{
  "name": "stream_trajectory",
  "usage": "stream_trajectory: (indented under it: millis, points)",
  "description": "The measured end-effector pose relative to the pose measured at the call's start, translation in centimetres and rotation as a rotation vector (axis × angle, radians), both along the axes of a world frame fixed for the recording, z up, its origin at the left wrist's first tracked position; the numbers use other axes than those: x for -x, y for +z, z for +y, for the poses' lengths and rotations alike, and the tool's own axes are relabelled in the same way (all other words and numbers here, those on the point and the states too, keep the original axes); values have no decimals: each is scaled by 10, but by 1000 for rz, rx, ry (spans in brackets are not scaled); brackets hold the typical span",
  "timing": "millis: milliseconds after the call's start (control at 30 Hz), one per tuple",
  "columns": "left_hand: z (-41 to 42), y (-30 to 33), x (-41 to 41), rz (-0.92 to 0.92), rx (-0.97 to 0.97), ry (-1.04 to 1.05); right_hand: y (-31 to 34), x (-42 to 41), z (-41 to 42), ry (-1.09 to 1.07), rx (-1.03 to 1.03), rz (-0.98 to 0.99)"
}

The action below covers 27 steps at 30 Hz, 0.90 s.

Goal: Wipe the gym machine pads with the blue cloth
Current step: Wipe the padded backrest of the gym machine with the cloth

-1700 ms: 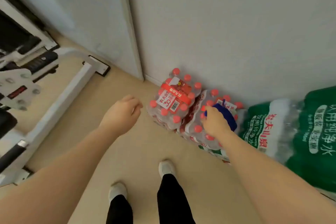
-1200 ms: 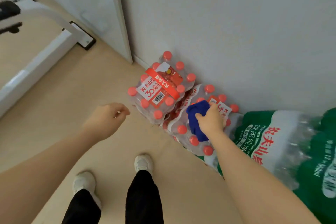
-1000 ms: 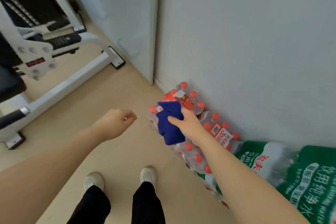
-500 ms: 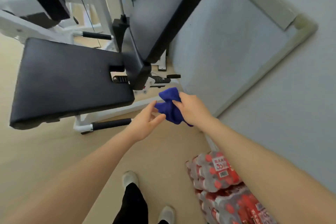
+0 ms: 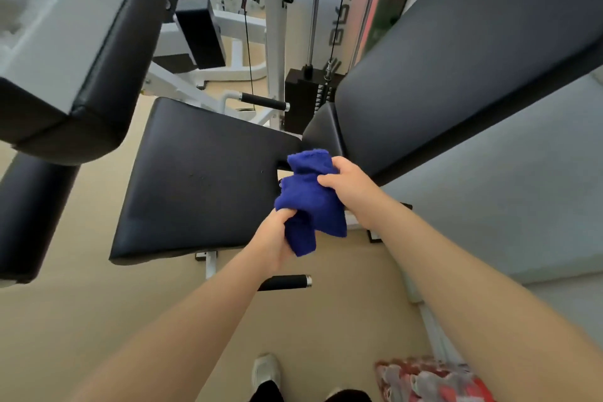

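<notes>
A: Right, tell me what your hands are doing.

B: Your right hand (image 5: 350,188) has its fingers curled over the upper part of the blue cloth (image 5: 310,202), and your left hand (image 5: 272,238) grips the lower left part, fingers wrapped into the fabric. The cloth is bunched between them, one corner hanging down.

A: Where is the cloth against the machine?

B: You hold it in front of the right rear edge of the seat pad (image 5: 202,179), close to where that pad meets the back pad (image 5: 456,52). Whether it touches either pad, I cannot tell.

A: And the surfaces?

B: Both pads are black, smooth and slightly glossy. The seat pad lies flat; the back pad slopes up to your right. Another black pad (image 5: 91,81) on a grey plate sits high on your left, and a dark cushion (image 5: 26,215) fills the left edge.

A: The room?

B: The floor (image 5: 81,320) is pale beige, with a light wall (image 5: 522,206) on the right. A white frame (image 5: 272,26) with cables and a weight stack (image 5: 306,98) stands behind the seat. A black-grip handle (image 5: 287,282) pokes out below the seat pad. Packs of red-capped bottles (image 5: 430,382) lie at the lower right, beside your white shoe (image 5: 266,372).
</notes>
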State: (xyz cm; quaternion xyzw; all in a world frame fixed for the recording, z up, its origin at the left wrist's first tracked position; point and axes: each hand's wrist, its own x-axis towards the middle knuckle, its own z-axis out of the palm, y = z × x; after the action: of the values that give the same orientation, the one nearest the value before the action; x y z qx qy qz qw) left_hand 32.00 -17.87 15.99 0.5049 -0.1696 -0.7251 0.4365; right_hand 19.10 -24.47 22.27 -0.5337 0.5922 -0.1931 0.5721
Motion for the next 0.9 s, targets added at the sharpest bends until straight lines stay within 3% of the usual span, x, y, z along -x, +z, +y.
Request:
stream_trajectory:
  millis: [133,233,333,433,600,767,900]
  points:
    - [-39,-5,-4,153,-45,107,-35,-1,-27,-9,79,194]
    - [-77,-7,4,187,-28,154,-50,-7,-64,31,256,177]
    - [-125,-17,13,216,-71,182,-64,-18,-120,338,251,391]
    - [-172,-35,13,260,-121,272,-85,-26,-173,510,201,550]
    - [-216,-86,7,364,-175,460,-144,-50,-221,704,498,560]
    - [-226,-135,-24,251,-282,551,-200,-83,-235,884,97,299]
    - [-233,-149,-54,176,-276,494,-225,-100,-263,885,119,255]
